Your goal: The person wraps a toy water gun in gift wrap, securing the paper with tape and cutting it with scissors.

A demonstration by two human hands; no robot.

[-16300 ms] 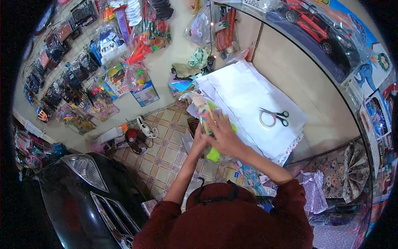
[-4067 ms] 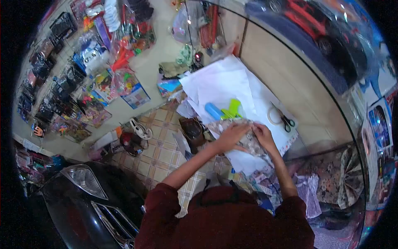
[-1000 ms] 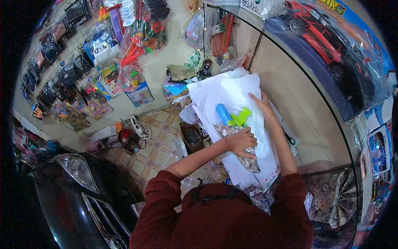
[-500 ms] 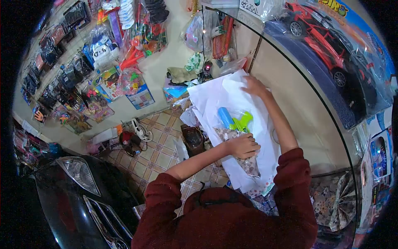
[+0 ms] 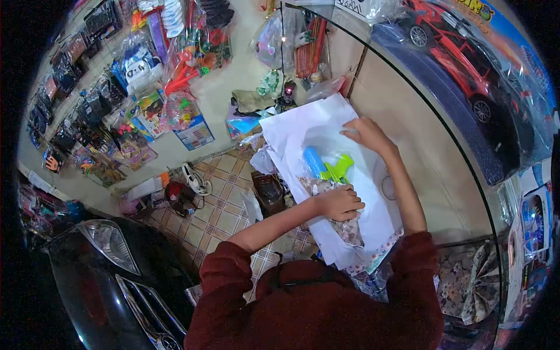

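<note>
A blue and green plastic toy (image 5: 326,166) in clear packaging lies on a stack of white paper sheets (image 5: 303,125) on the counter. Patterned wrapping paper (image 5: 344,224) is folded over the toy's near end. My left hand (image 5: 339,203) presses down on that patterned paper, fingers curled on it. My right hand (image 5: 366,133) has hold of the top white sheet near its far right edge, fingers closed on the paper, just beyond the toy.
A roll of tape (image 5: 388,188) shows faintly under the white sheet at the right. A glass partition (image 5: 431,116) borders the counter, with a boxed red toy car (image 5: 466,52) behind it. Packaged toys (image 5: 151,76) hang on the wall; a black car (image 5: 111,262) stands below left.
My right hand has drawn back a little from the far edge of the white sheet toward the toy, with the paper in it. My left hand has stayed on the patterned paper.
</note>
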